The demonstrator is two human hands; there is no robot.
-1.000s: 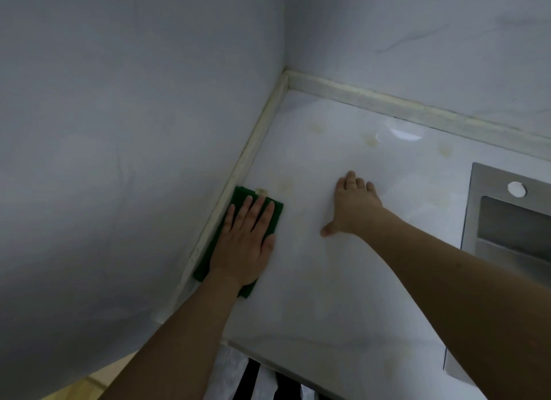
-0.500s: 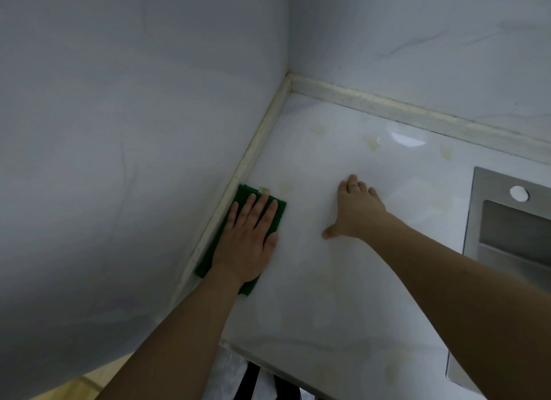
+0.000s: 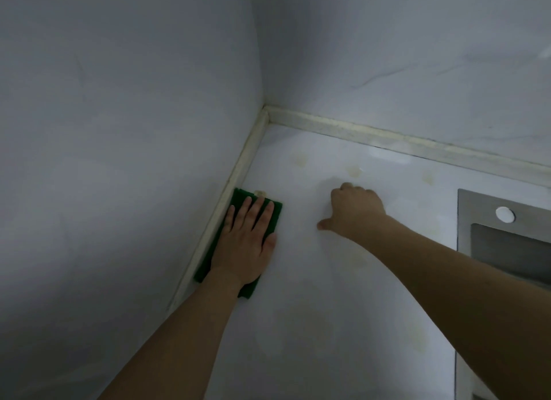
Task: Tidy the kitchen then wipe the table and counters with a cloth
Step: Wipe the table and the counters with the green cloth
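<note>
Your left hand presses flat, fingers straight, on the green cloth, which lies on the white counter against the left wall's trim near the corner. Your right hand rests on the counter, well apart, fingers bent, thumb out, holding nothing, left of the steel sink, among faint yellow stains
</note>
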